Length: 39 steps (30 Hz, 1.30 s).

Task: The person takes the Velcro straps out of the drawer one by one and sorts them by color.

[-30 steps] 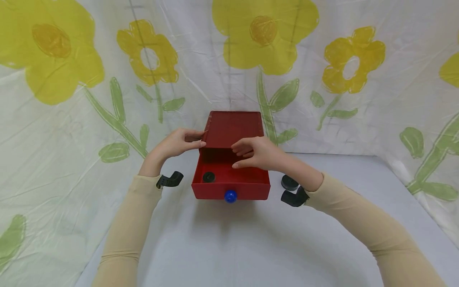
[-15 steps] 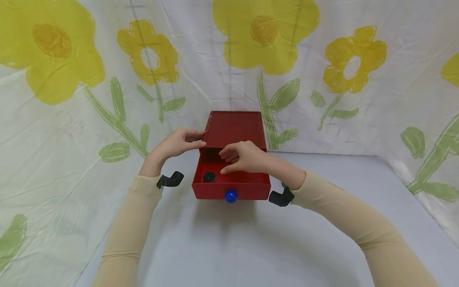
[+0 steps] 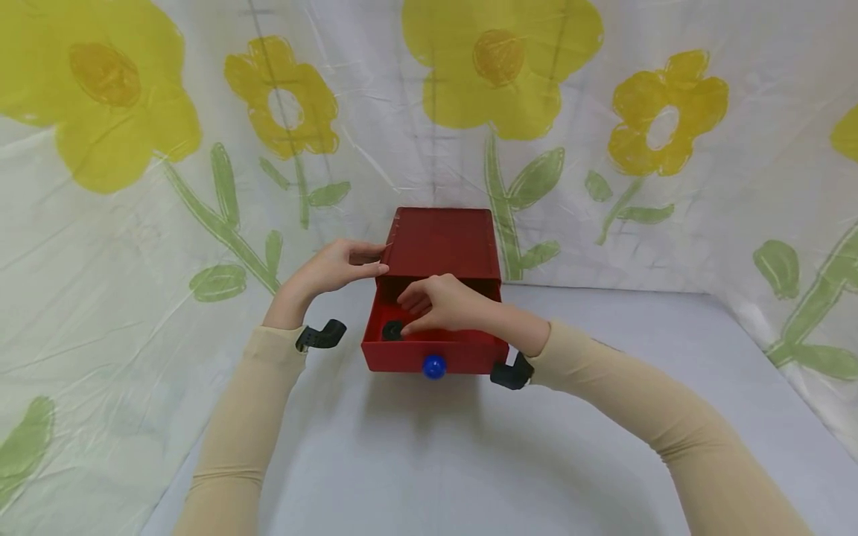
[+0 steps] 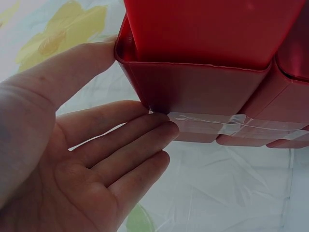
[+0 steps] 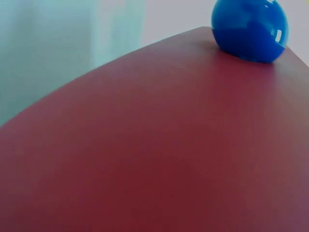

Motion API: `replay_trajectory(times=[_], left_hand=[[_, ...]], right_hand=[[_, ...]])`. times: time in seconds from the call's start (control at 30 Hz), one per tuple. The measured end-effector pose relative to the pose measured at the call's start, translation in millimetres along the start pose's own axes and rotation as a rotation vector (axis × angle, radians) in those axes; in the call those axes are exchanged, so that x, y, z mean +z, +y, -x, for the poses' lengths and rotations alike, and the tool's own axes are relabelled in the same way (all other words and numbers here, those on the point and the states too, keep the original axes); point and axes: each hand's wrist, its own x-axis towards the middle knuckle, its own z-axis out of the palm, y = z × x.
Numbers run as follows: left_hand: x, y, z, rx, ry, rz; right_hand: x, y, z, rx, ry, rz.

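A red box [image 3: 442, 242] stands on the table with its drawer [image 3: 402, 356] pulled out; a blue ball knob [image 3: 434, 366] is on the drawer front. Inside, at the drawer's left, lies a small round black disc [image 3: 391, 330]. My left hand [image 3: 335, 268] touches the box's left side, the thumb at its front edge and the fingers [image 4: 140, 169] nearly straight. My right hand [image 3: 442, 304] is over the drawer with bent fingers apart; its thumb tip is beside the disc, and contact cannot be told. In the right wrist view, the drawer front [image 5: 159, 145] and knob [image 5: 249, 29] fill much of the frame.
The white table [image 3: 429, 461] stretches in front of the box and to its right. A flower-printed sheet [image 3: 375, 134] hangs close behind. Black camera mounts [image 3: 322, 335] sit on both wrists; the right one is near the drawer's right corner.
My right hand has moved left and slightly down across the drawer to the disc. A black round thing right of the drawer is now hidden behind the right arm. The left hand stays put.
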Motion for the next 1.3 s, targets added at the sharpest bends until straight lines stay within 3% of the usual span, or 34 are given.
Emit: replay_trajectory(times=[0.33,0.83,1.3], left_hand=[[0.5,2.4,1.2,0.001,0.005,-0.009],[-0.1,-1.8,-0.5,0.02,-0.001,0.009],[-0.3,-0.2,-0.3,0.022,0.003,0.011]], right_hand=[[10.6,8.1,-9.2,0.028,-0.044,0.001],[15.8,14.6,-15.8,-0.027,-0.093,0.036],[19.3,15.5,-18.7,-0.073,-0.083,0.097]])
